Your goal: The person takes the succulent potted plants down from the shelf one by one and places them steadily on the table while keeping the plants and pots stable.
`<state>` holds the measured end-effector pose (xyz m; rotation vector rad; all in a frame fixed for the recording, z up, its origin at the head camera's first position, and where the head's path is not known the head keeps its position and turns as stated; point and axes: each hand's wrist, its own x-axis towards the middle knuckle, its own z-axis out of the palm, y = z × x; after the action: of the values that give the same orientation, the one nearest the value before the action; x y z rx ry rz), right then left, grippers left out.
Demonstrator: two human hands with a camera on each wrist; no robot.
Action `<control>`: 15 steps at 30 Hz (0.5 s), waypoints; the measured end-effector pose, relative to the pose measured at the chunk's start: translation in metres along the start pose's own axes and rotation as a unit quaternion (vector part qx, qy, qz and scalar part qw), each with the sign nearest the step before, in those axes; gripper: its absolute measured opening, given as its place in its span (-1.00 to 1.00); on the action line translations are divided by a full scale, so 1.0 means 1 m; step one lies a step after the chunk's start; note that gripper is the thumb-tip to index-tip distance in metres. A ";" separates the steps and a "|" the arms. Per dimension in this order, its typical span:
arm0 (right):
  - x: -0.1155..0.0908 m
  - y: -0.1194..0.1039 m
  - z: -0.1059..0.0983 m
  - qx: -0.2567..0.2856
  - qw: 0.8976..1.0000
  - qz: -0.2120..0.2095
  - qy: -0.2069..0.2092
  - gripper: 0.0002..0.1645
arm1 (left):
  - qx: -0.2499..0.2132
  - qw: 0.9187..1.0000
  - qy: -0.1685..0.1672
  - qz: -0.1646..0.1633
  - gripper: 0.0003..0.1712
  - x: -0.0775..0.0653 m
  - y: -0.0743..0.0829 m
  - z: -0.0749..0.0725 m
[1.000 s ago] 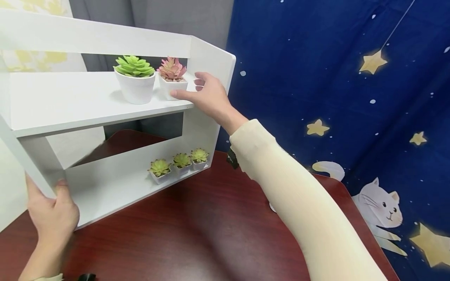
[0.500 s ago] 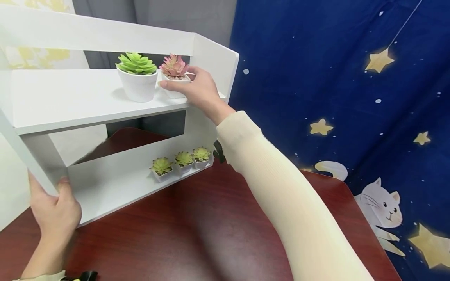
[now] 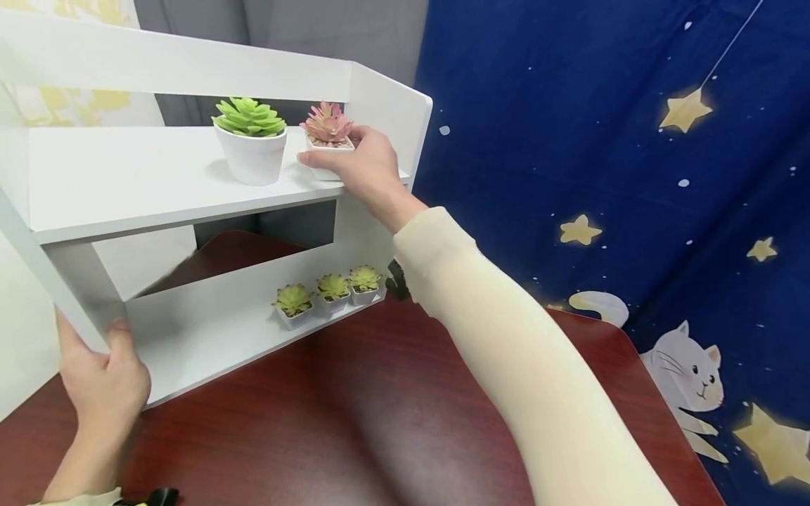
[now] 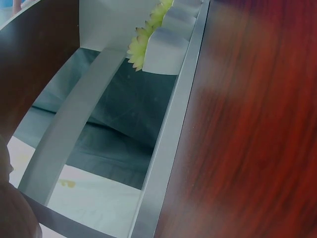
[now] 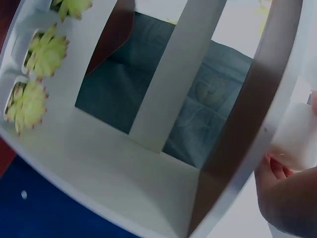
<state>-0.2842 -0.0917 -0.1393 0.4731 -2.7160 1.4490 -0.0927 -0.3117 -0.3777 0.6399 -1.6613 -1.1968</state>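
My right hand (image 3: 373, 169) grips the square white pot of a pink succulent (image 3: 328, 125) on the upper board of a white two-tier shelf (image 3: 126, 172). Its thumb lies across the front of the pot, and some of its fingers are hidden behind it. Left of that pot, a larger round white pot holds a green succulent (image 3: 253, 154). My left hand (image 3: 104, 379) holds the lower left side panel of the shelf, its thumb on the inner face. In the right wrist view, the gripped white pot (image 5: 295, 139) shows at the right edge.
Three small potted succulents (image 3: 332, 288) stand in a row at the right end of the lower board. The shelf stands on a dark red wooden table (image 3: 304, 429). Behind are a grey curtain (image 3: 335, 35) and a blue curtain (image 3: 506, 140) with stars and a cat.
My right hand has closed round the pink succulent's pot, which has shifted slightly right, away from the green one. My left hand keeps its hold on the side panel.
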 end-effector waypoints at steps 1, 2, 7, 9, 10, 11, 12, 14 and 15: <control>-0.002 0.001 -0.004 0.004 1.000 -0.001 0.003 0.02 | 0.001 1.000 0.000 0.001 -0.28 0.000 0.000 0.000; -0.003 0.002 -0.009 0.008 1.000 -0.006 0.008 0.02 | 0.003 1.000 0.001 0.001 -0.28 -0.001 0.001 0.001; -0.014 0.009 -0.034 0.010 0.999 -0.026 0.025 -0.08 | 0.005 1.000 0.005 0.004 -0.29 -0.002 0.003 0.002; -0.020 0.015 -0.041 0.002 0.999 -0.029 0.032 -0.12 | 0.003 1.000 0.005 0.008 -0.29 -0.001 0.003 0.003; -0.024 0.019 -0.043 0.001 0.999 -0.030 0.036 -0.13 | 0.001 1.000 0.005 0.011 -0.30 -0.001 0.003 0.003; -0.027 0.023 -0.046 0.003 0.999 -0.033 0.041 -0.16 | 0.001 1.000 0.005 0.014 -0.30 0.000 0.004 0.004; -0.030 0.027 -0.047 0.007 0.998 -0.035 0.047 -0.19 | 0.002 1.000 0.005 0.016 -0.30 0.000 0.004 0.004; -0.036 0.037 -0.050 0.017 0.998 -0.041 0.055 -0.26 | 0.004 1.000 0.005 0.016 -0.30 0.002 0.003 0.004; -0.039 0.042 -0.051 0.020 0.997 -0.043 0.058 -0.28 | 0.005 1.000 0.006 0.014 -0.30 0.002 0.003 0.003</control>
<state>-0.2653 -0.0180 -0.1507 0.4849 -2.5502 1.4637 -0.0960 -0.3112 -0.3746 0.6264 -1.6629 -1.1625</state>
